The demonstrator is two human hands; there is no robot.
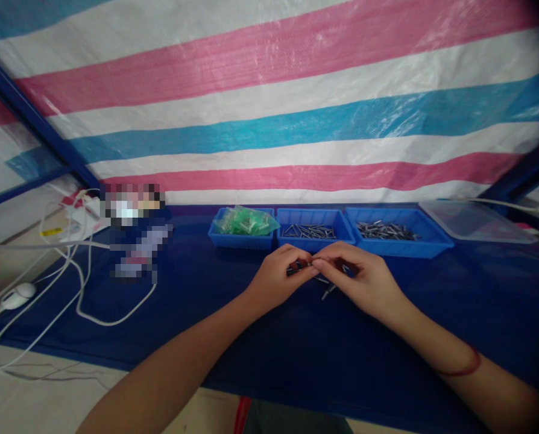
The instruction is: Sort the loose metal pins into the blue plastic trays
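Observation:
My left hand [281, 272] and my right hand [360, 274] meet at the fingertips just in front of the blue bins. Both are closed in a pinch around something too small to make out. Several dark metal screws or pins [327, 289] lie on the blue table beneath and between them. Behind my hands, the middle bin [312, 242] holds loose metal pieces [310, 231]. More such pieces [384, 230] fill the right bin [405, 248]. Green plastic bags [246, 222] are in the left bin [242, 241].
A clear plastic lid [472, 222] lies at the back right. White cables [86, 301] and a white device [18, 295] are on the left, near blurred items [138, 253]. A striped sheet [269, 138] hangs behind the blue table [269, 337].

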